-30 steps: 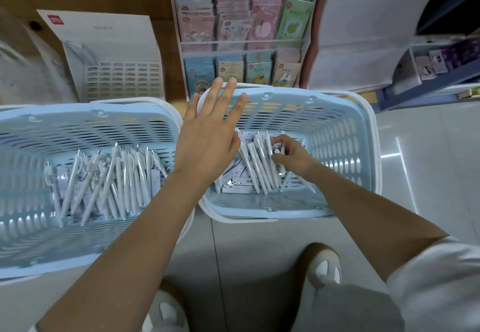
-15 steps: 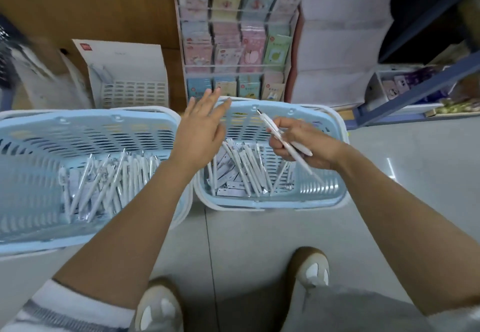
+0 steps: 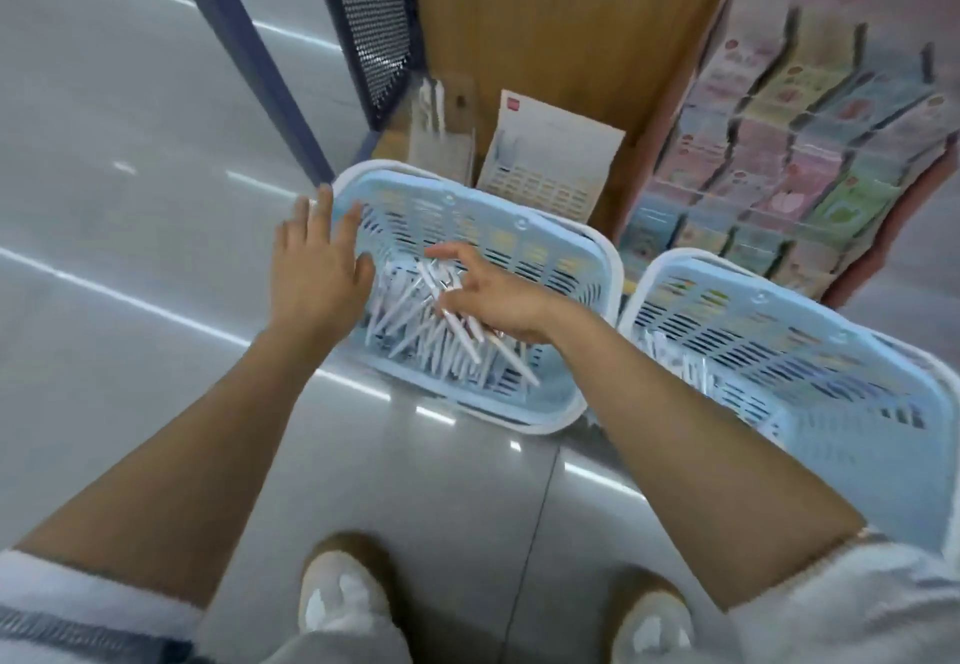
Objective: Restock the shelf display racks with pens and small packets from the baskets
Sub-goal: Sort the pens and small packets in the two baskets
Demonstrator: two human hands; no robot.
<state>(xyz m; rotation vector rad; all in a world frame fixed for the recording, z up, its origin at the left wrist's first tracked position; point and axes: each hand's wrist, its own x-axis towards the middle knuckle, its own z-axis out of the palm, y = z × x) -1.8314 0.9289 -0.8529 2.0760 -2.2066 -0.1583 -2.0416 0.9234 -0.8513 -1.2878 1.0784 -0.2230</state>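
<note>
Grey floor (image 3: 104,206) fills the left side, crossed by a dark blue shelf post (image 3: 244,55) with a perforated panel (image 3: 374,24) just beside it. The left hand (image 3: 317,273) hovers with its fingers straight and spread, holding nothing, over the left edge of the left basket (image 3: 519,234), a pale blue slotted one standing on the floor. Inside this basket lies a heap of loose pens (image 3: 410,336), white and pointing many ways. The right hand (image 3: 493,299) is over the same heap. Its forefinger is stretched out while the other fingers curl round a few white pens (image 3: 498,351), whose ends stick out below the palm toward the basket's near wall. Behind the basket a clear holder (image 3: 441,138) and a white card display box (image 3: 550,154) lean against a wooden panel (image 3: 545,13). The right basket (image 3: 831,351) stands just beside the first and holds more pens at its left end. Above it is a display rack (image 3: 810,143) of pastel packets, blurred. 2 shoes (image 3: 343,596) show at the bottom.
</note>
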